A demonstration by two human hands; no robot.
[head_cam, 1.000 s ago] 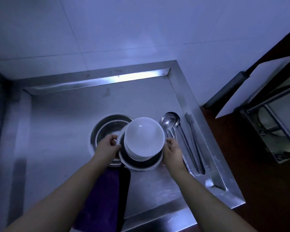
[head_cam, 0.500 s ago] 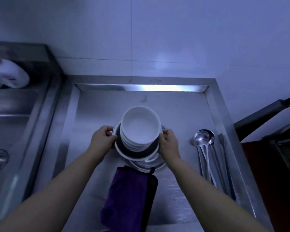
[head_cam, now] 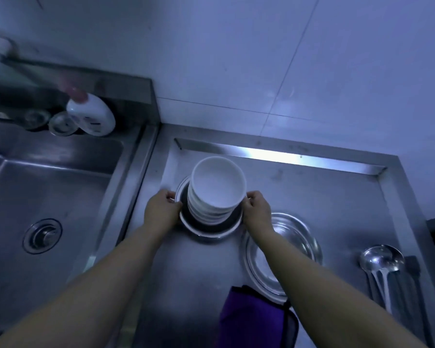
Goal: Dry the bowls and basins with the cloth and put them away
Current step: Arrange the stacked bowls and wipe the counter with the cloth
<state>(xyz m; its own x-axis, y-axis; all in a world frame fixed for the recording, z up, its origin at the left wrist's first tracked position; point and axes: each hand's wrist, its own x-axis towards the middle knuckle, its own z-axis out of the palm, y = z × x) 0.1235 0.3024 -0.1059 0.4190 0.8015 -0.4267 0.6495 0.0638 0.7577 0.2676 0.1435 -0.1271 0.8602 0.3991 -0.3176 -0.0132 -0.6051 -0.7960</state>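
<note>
A stack of white bowls (head_cam: 217, 187) stands inside a wide dark bowl with a pale rim (head_cam: 209, 228), near the left side of the steel draining board (head_cam: 337, 197). My left hand (head_cam: 162, 210) grips the dark bowl's left rim and my right hand (head_cam: 258, 212) grips its right rim. A shallow steel basin (head_cam: 294, 237) lies on the board under my right forearm. The purple cloth (head_cam: 251, 320) lies at the board's front edge, overlapping the basin's near rim.
A steel sink (head_cam: 43, 197) with a drain lies to the left, with a white bottle (head_cam: 92, 114) and round strainers behind it. Steel ladles (head_cam: 379, 259) and a dark utensil lie at the board's right side. A tiled wall rises behind.
Both hands have carried the dark bowl with its white stack leftward, off the steel basin. The basin now lies uncovered to the right, and the view has swung left to show the sink.
</note>
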